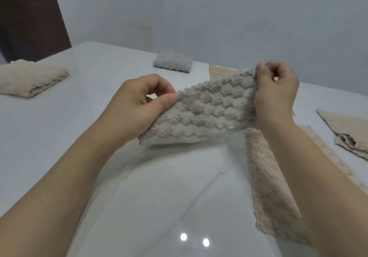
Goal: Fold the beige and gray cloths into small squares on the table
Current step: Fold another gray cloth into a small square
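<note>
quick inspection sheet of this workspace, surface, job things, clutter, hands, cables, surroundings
surface: glossy white table, two light glints near the front edge
job's things: gray cloth held up off the table between both hands; folded gray cloth at the far side; folded beige cloth far left; flat beige cloth under the right forearm; crumpled beige cloth at the right edge
clutter: nothing seen
grippers: left hand pinches the gray cloth's left end; right hand pinches its upper right corner
cables: nothing seen
surroundings: pale wall; dark panel upper left
</note>
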Demonstrator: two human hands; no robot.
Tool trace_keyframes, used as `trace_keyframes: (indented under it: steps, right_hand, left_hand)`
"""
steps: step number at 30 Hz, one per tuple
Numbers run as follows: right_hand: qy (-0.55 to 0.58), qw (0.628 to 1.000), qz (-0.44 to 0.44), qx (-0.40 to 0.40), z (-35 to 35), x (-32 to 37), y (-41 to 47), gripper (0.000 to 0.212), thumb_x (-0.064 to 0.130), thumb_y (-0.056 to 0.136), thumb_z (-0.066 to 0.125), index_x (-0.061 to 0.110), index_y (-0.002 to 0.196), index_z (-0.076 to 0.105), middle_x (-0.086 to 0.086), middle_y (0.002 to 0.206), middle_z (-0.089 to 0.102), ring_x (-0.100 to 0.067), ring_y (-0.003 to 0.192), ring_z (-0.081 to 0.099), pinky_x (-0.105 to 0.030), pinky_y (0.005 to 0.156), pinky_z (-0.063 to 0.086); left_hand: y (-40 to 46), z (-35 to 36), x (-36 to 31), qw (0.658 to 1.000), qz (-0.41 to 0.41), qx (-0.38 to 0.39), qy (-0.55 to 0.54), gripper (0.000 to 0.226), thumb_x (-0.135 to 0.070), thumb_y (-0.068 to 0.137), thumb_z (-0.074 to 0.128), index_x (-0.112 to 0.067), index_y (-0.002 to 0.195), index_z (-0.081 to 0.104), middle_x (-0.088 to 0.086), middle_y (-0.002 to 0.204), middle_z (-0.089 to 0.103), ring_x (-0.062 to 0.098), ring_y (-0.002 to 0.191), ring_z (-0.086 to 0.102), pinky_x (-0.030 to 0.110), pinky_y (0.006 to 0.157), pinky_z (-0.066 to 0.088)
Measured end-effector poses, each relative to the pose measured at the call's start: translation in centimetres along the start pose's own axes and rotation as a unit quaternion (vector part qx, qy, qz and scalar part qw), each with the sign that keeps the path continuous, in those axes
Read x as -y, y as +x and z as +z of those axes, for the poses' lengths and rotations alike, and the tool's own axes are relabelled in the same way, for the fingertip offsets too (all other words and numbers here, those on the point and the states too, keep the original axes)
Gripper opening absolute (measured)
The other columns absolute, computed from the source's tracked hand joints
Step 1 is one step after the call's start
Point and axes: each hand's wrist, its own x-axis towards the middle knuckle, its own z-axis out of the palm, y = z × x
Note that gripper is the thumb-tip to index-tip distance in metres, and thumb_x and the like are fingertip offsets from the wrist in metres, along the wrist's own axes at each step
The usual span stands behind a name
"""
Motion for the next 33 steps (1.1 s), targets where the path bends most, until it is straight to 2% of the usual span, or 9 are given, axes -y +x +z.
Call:
trace_keyframes:
  steps: [5, 7, 9, 12, 15, 20, 25, 28, 33]
  right_hand:
    - [-0.158, 0.979, -0.046, 0.116, 1.5, 0.7, 1.7, 0.013, 0.019, 0.092, 0.053, 0.019, 0.095, 0.066, 0.007, 0.09, 0.065, -0.006, 0.085, 0.059, -0.018, 0.078, 0.045]
    - [-0.261, 0.946, -0.035, 0.189, 3.1, -0.4, 1.6, 0.015, 0.019, 0.094, 0.049, 0.018, 0.095, 0.065, 0.003, 0.09, 0.064, -0.017, 0.086, 0.06, -0.028, 0.074, 0.046]
    - [-0.346, 0.903, -0.011, 0.255, 4.3, -2.0, 0.9, 0.018, 0.019, 0.095, 0.046, 0.016, 0.099, 0.064, -0.004, 0.098, 0.065, -0.024, 0.09, 0.06, -0.031, 0.072, 0.044]
    - [-0.465, 0.831, -0.022, 0.305, 5.3, -3.3, -0.6, 0.039, 0.034, 0.097, 0.045, 0.019, 0.131, 0.052, -0.01, 0.135, 0.048, -0.034, 0.121, 0.046, -0.041, 0.097, 0.036]
    - [-0.434, 0.838, -0.128, 0.305, 5.8, -2.8, -2.4, 0.047, 0.037, 0.098, 0.041, 0.016, 0.14, 0.044, -0.008, 0.144, 0.04, -0.03, 0.13, 0.038, -0.042, 0.105, 0.028]
    - [-0.433, 0.742, -0.119, 0.498, 5.8, -4.6, -4.7, 0.059, 0.053, 0.1, 0.024, 0.026, 0.153, 0.021, 0.002, 0.162, 0.013, -0.017, 0.149, 0.01, -0.043, 0.12, 0.004]
    - [-0.419, 0.751, -0.099, 0.5, 5.9, -6.1, -4.3, 0.056, 0.05, 0.102, 0.02, 0.03, 0.154, 0.015, 0.005, 0.163, 0.007, -0.013, 0.149, 0.001, -0.039, 0.12, -0.002]
    - [-0.417, 0.754, -0.1, 0.498, 5.8, -6.3, -4.1, 0.055, 0.049, 0.102, 0.02, 0.032, 0.154, 0.015, 0.006, 0.163, 0.006, -0.013, 0.149, -0.001, -0.039, 0.12, -0.002]
    - [-0.415, 0.758, -0.096, 0.494, 5.4, -6.7, -3.4, 0.055, 0.052, 0.101, 0.019, 0.035, 0.153, 0.016, 0.007, 0.163, 0.006, -0.013, 0.149, 0.0, -0.044, 0.121, 0.0]
  left_hand:
    - [0.0, -0.9, -1.6, 0.931, -0.143, 0.095, -0.321, 0.005, -0.019, 0.08, 0.069, -0.016, 0.079, 0.065, 0.002, 0.065, 0.064, 0.012, 0.051, 0.057, 0.022, 0.05, 0.049]
    - [0.2, -1.2, -0.4, 0.949, -0.196, 0.092, -0.227, 0.01, -0.024, 0.08, 0.07, -0.016, 0.081, 0.064, 0.002, 0.06, 0.061, 0.016, 0.046, 0.052, 0.023, 0.046, 0.043]
    - [0.7, -1.3, 2.0, 0.969, -0.216, 0.083, 0.083, 0.015, -0.033, 0.087, 0.07, -0.019, 0.085, 0.062, -0.002, 0.066, 0.064, 0.015, 0.052, 0.052, 0.025, 0.049, 0.039]
    - [1.1, -1.1, 4.7, 0.877, -0.201, 0.109, 0.422, 0.024, -0.049, 0.094, 0.053, -0.026, 0.097, 0.058, 0.001, 0.097, 0.065, 0.021, 0.086, 0.059, 0.034, 0.071, 0.046]
    - [1.0, -1.4, 5.1, 0.865, -0.199, 0.043, 0.459, 0.033, -0.044, 0.099, 0.038, -0.02, 0.099, 0.059, 0.006, 0.099, 0.065, 0.03, 0.089, 0.057, 0.035, 0.072, 0.042]
    - [-0.1, 1.4, 2.9, 0.925, -0.057, -0.059, 0.37, 0.031, -0.029, 0.098, 0.041, -0.012, 0.119, 0.056, 0.01, 0.113, 0.058, 0.034, 0.105, 0.05, 0.043, 0.087, 0.043]
    - [-3.3, 7.3, 3.3, 0.886, -0.031, 0.103, 0.451, 0.061, -0.046, 0.093, 0.026, -0.008, 0.135, 0.048, 0.016, 0.13, 0.051, 0.038, 0.118, 0.048, 0.049, 0.103, 0.038]
    - [-3.5, 7.1, 3.6, 0.857, -0.093, 0.164, 0.48, 0.077, -0.061, 0.091, 0.009, -0.017, 0.154, 0.018, 0.006, 0.16, 0.019, 0.027, 0.148, 0.015, 0.051, 0.12, 0.011]
    - [-4.1, 5.9, 3.5, 0.841, -0.145, 0.198, 0.482, 0.098, -0.08, 0.075, -0.002, -0.025, 0.156, -0.009, -0.007, 0.165, -0.01, 0.023, 0.151, -0.01, 0.059, 0.119, -0.002]
